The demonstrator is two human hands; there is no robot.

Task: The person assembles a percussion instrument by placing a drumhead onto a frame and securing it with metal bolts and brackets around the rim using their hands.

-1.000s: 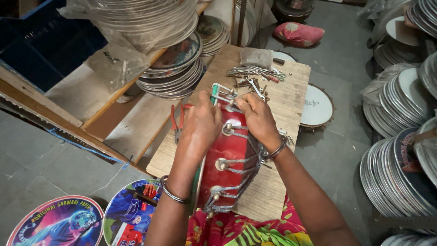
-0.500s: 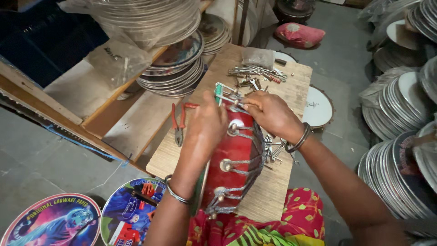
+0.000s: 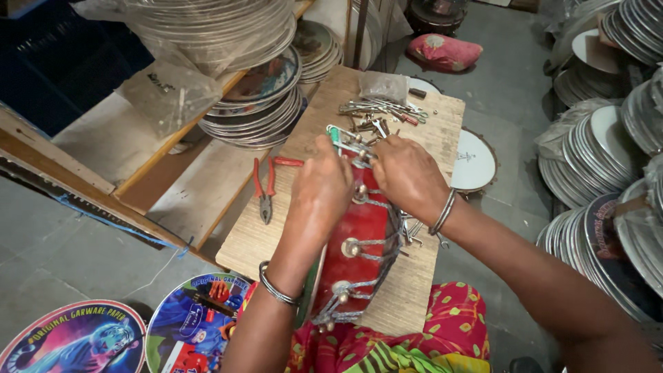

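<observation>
Red drum point(image 3: 359, 238) | metal hooks along side | both hands at top end

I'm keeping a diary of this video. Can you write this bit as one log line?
left hand: on red drum | right hand: on drum's far end | pliers: on wooden board
</observation>
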